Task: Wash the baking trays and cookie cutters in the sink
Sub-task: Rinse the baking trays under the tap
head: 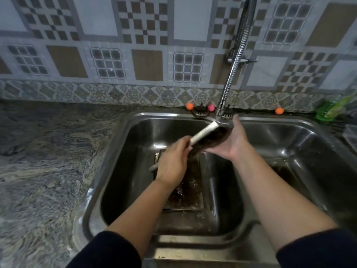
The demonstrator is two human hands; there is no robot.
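Observation:
I hold a small dark baking tray (211,138) with a pale rim, tilted, over the left basin of the steel sink (116,161), just below the faucet nozzle (219,114). My left hand (172,163) grips the tray's lower left end. On the tray's right side, my right hand (234,141) holds it between thumb and fingers, which reach up along the far edge. A second, larger baking tray (185,192) lies wet and dirty on the basin floor beneath my left hand. No cookie cutters show.
A flexible chrome faucet hose (232,74) comes down from the tiled wall. Orange and pink balls (189,106) sit behind the sink. The right basin (301,144) adjoins the left one. Green packaging (328,111) stands at the far right, and a granite counter (48,151) lies to the left.

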